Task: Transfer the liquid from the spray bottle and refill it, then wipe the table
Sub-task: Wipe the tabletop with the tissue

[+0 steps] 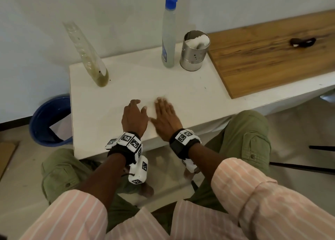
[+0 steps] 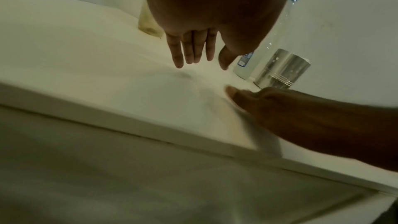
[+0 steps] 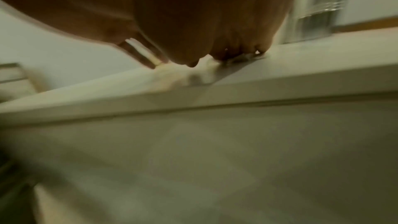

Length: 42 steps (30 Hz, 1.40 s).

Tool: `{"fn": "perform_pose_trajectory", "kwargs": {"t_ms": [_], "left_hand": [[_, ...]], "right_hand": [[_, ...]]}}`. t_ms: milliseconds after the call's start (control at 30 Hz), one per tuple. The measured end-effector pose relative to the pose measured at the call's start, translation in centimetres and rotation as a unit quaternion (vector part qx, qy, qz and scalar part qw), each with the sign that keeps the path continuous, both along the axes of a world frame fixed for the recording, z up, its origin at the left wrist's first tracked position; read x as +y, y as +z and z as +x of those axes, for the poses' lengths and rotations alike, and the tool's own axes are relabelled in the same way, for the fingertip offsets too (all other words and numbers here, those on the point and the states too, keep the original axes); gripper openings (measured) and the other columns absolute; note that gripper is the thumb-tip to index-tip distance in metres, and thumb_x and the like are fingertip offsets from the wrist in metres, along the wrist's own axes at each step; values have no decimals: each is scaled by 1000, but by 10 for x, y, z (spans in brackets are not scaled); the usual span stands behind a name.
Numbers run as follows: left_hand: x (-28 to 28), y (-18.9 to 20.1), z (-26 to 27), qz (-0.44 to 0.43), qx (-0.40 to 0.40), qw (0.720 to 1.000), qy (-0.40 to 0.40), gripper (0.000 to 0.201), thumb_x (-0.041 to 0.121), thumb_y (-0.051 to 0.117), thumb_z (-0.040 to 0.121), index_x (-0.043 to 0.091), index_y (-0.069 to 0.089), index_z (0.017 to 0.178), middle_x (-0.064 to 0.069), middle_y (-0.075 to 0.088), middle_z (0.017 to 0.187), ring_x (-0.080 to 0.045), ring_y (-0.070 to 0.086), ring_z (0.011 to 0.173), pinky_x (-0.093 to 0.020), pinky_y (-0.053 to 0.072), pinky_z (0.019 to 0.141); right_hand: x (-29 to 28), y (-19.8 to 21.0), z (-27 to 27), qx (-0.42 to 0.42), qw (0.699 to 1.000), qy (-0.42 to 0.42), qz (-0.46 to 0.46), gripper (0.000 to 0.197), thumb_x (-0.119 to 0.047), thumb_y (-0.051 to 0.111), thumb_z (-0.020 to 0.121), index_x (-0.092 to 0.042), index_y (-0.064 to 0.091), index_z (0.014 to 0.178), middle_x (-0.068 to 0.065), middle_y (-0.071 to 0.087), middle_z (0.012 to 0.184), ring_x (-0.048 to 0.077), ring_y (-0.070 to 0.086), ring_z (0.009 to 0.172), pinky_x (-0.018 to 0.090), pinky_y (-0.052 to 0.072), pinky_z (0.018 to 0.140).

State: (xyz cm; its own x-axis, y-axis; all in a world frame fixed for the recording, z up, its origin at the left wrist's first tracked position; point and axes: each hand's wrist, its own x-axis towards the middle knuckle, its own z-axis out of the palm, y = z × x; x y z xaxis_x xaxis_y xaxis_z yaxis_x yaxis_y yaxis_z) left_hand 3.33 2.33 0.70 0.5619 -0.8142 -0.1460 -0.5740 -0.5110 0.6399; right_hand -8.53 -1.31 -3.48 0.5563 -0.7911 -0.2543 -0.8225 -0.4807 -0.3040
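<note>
Right hand [image 1: 165, 115] lay flat, fingers straight, pressing a white tissue [image 1: 151, 109] onto the tabletop [image 1: 181, 87], apparently to wipe it. Left hand [image 1: 134, 115] hovered beside it, fingers relaxed, holding nothing. Both were well clear of the spray bottle [image 1: 168, 31], which stood upright at the back.

The head view looks steeply down from above the seated person onto the white table [image 1: 181, 87], while the 2 wrist views look low and close along each palm from its near edge, all 3 sharing the metal canister [image 2: 282, 69].
</note>
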Motion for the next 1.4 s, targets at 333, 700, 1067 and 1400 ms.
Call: {"fn": "perform_pose_trajectory", "kwargs": {"t_ms": [333,700,1067,1400], "left_hand": [[-36,-7,-46,57,-20,975,-212,104,59,78,60,21,31,144,2,27,156,-18,29,142,-38,32,110],[-59,-15,-57,37,-17,980,-196,94,62,70,69,23,31,144,7,24,158,-15,26,144,-38,31,111],[-44,-20,-69,-37,-29,983,-178,63,31,63,85,20,37,141,3,40,149,-18,38,136,-35,36,106],[-26,-11,-34,35,-32,982,-184,111,66,74,59,21,25,147,6,23,158,-15,25,144,-39,31,113]], "right_hand": [[-95,5,-64,-31,957,-286,29,77,-51,24,99,-1,-4,150,17,-8,160,32,-8,148,43,-3,122],[-167,5,-92,41,977,-211,4,73,-50,21,100,-4,-4,151,13,-8,161,29,-7,149,41,0,122],[-91,7,-60,2,993,-109,44,74,-49,25,100,-6,-6,151,12,-12,160,29,-12,148,41,-3,122],[-82,10,-92,47,933,-356,36,82,-57,19,97,1,-6,149,18,-9,159,33,-7,148,44,-2,122]]}}
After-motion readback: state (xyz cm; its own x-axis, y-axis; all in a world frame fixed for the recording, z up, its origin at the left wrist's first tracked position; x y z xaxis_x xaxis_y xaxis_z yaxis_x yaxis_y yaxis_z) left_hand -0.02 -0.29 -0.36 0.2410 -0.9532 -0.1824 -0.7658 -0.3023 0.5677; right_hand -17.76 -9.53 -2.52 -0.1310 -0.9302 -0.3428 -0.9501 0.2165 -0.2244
